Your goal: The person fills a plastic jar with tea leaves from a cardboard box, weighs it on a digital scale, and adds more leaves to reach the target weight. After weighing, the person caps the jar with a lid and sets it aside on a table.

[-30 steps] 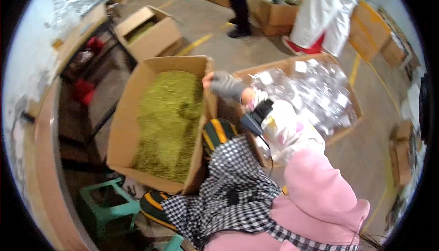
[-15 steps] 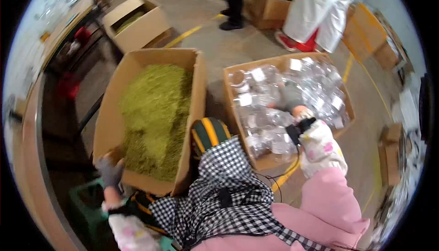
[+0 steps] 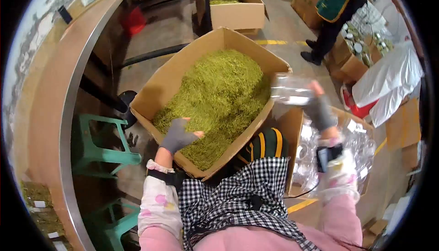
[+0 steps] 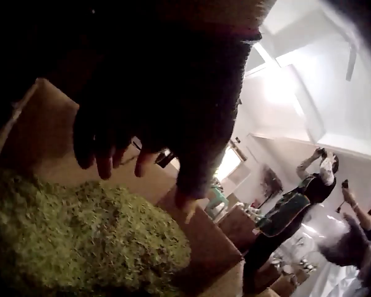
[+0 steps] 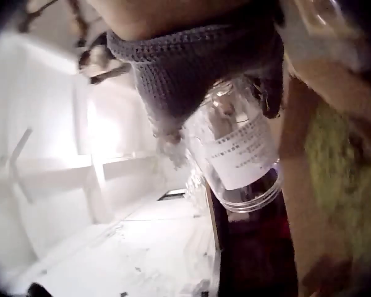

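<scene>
My right hand (image 3: pixel 318 110), in a grey fingerless glove, grips a clear plastic jar (image 3: pixel 291 90) near the right rim of a cardboard box (image 3: pixel 167 84). The right wrist view shows a white printed label (image 5: pixel 240 162) on the jar, with its round threaded mouth pointing down and away from the hand. Dried green leaf material (image 3: pixel 219 98) is heaped inside the box. My left hand (image 3: pixel 178 136), gloved likewise, hovers over the box's near left edge with fingers spread and nothing held. In the left wrist view its fingers (image 4: pixel 147 162) hang loosely above the green heap.
A second box holds several clear jars (image 3: pixel 304 159) on the right. Green stools (image 3: pixel 103 141) stand at the left beside a long table (image 3: pixel 55 95). Farther back are another open box (image 3: pixel 240 17) and a standing person (image 3: pixel 336 18). A silvery sheet (image 3: pixel 388 82) lies at the right.
My right hand went into the jar box and now holds a jar beside the leaf box. My left hand came into view and moved over the leaf box's near edge. The head view turned.
</scene>
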The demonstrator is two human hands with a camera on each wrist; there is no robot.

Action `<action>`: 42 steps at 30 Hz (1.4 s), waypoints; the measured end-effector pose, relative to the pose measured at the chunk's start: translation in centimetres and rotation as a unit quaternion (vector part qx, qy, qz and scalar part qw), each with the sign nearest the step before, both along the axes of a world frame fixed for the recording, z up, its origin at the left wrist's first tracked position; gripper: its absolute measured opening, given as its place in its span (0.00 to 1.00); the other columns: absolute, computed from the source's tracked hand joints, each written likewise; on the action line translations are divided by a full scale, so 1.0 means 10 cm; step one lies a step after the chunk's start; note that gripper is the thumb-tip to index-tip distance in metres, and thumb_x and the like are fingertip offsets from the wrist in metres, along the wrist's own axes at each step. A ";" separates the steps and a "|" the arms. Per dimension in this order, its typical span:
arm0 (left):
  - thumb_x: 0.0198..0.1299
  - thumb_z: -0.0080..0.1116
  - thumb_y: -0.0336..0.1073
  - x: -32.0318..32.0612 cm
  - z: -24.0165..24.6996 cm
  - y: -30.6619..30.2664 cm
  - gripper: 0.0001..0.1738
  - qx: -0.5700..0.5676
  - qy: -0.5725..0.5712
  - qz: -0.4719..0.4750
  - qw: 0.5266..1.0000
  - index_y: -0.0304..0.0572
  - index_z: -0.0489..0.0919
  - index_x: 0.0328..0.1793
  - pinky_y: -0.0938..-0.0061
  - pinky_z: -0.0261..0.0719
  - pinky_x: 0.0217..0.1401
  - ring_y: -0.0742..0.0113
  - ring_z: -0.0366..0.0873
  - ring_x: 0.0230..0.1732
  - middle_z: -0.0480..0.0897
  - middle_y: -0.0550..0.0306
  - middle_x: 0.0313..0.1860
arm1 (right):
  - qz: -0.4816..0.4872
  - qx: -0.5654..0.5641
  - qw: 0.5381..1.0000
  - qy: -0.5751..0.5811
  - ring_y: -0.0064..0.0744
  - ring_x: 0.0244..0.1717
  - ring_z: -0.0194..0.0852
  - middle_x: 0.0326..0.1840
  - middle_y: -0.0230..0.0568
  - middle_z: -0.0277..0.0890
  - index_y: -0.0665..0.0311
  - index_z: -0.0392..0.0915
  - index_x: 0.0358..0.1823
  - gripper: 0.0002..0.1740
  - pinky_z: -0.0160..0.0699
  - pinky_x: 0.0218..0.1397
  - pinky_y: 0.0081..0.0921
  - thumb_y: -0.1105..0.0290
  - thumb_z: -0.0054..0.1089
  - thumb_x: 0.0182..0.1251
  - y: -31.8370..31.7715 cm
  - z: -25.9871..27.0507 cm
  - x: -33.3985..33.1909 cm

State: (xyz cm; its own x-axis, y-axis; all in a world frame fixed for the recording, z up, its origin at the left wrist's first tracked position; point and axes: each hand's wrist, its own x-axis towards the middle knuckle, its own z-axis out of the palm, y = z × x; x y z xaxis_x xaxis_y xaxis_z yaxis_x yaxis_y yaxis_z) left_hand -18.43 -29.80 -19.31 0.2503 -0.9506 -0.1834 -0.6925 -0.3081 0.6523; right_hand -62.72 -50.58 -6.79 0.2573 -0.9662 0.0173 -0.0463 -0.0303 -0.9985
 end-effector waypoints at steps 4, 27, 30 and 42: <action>0.61 0.76 0.41 -0.35 0.37 0.04 0.40 -0.117 0.375 0.105 0.914 0.35 0.71 0.75 0.63 0.75 0.71 0.59 0.72 0.72 0.74 0.44 0.72 | 0.250 0.192 0.938 -0.147 0.31 0.61 0.77 0.60 0.34 0.80 0.57 0.73 0.69 0.31 0.75 0.68 0.32 0.41 0.41 0.82 0.46 -0.39 1.95; 0.74 0.57 0.47 1.44 0.36 0.60 0.30 -0.370 0.507 0.492 0.603 0.33 0.72 0.73 0.53 0.71 0.76 0.50 0.75 0.69 0.78 0.44 0.69 | 0.334 -0.098 0.779 0.521 0.61 0.70 0.67 0.69 0.58 0.64 0.50 0.77 0.60 0.28 0.80 0.65 0.50 0.64 0.76 0.56 0.30 -3.45 5.57; 0.74 0.55 0.49 1.47 0.39 0.67 0.33 -0.390 0.522 0.487 0.583 0.29 0.71 0.73 0.50 0.69 0.78 0.44 0.72 0.72 0.75 0.37 0.71 | 0.394 -0.091 0.821 0.403 0.61 0.61 0.75 0.60 0.59 0.68 0.52 0.78 0.57 0.23 0.80 0.61 0.48 0.67 0.71 0.60 0.23 -3.42 5.17; 0.77 0.48 0.51 1.30 0.38 0.56 0.32 -0.369 0.496 0.471 0.629 0.28 0.71 0.73 0.53 0.70 0.78 0.47 0.74 0.70 0.76 0.39 0.71 | 0.326 -0.293 0.792 0.425 0.60 0.63 0.73 0.59 0.60 0.71 0.55 0.78 0.58 0.21 0.79 0.63 0.48 0.60 0.69 0.65 0.94 -3.47 5.85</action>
